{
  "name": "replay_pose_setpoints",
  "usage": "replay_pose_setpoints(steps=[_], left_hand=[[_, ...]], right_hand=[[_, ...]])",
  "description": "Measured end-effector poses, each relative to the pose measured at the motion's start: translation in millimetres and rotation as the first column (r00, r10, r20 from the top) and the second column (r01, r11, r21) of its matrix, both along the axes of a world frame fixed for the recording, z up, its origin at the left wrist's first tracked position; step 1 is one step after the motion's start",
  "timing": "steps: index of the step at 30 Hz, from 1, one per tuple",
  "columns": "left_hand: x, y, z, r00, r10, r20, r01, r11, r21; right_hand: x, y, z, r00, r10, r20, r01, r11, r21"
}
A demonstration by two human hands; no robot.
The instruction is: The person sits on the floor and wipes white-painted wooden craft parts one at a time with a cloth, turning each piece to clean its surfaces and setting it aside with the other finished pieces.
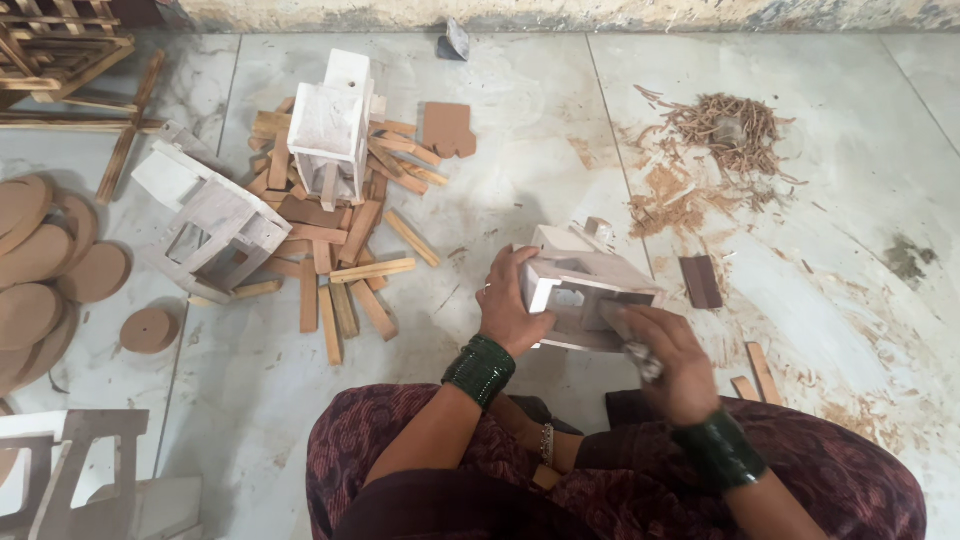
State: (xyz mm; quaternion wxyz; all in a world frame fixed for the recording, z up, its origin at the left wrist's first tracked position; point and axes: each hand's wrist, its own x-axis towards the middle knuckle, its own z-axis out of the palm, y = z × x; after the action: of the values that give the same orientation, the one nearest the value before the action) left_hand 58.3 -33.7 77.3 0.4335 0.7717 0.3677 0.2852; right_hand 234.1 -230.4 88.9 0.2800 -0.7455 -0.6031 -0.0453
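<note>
Bare floor surrounds white wooden frame; left hand grasps its edge, right hand clenches sandpaper.

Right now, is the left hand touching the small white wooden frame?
Touching. The head view shows the left hand gripping the near end of the white wooden frame, its fingers wrapped on the edge with no gap.

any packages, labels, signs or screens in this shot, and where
None in view: only bare wood. The left hand and right hand hold a small white-painted wooden frame; plain wooden sticks and round brown wooden discs lie on the grey floor.
</note>
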Motion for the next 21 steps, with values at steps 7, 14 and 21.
replay_pose_setpoints(steps=[7,14,21], left_hand=[[8,-6,2,0.999,-0.034,0.025,0.033,0.998,0.052],[5,-9,2,1.000,-0.021,0.013,0.021,0.999,0.045],[4,-3,-2,0.999,0.027,0.040,-0.028,0.999,0.018]], right_hand=[[53,-66,4,0.336,0.100,-0.937,0.485,0.834,0.262],[42,-33,46,0.792,0.148,-0.593,0.162,0.884,0.438],[13,-4,56,0.901,-0.360,-0.241,0.266,0.899,-0.349]])
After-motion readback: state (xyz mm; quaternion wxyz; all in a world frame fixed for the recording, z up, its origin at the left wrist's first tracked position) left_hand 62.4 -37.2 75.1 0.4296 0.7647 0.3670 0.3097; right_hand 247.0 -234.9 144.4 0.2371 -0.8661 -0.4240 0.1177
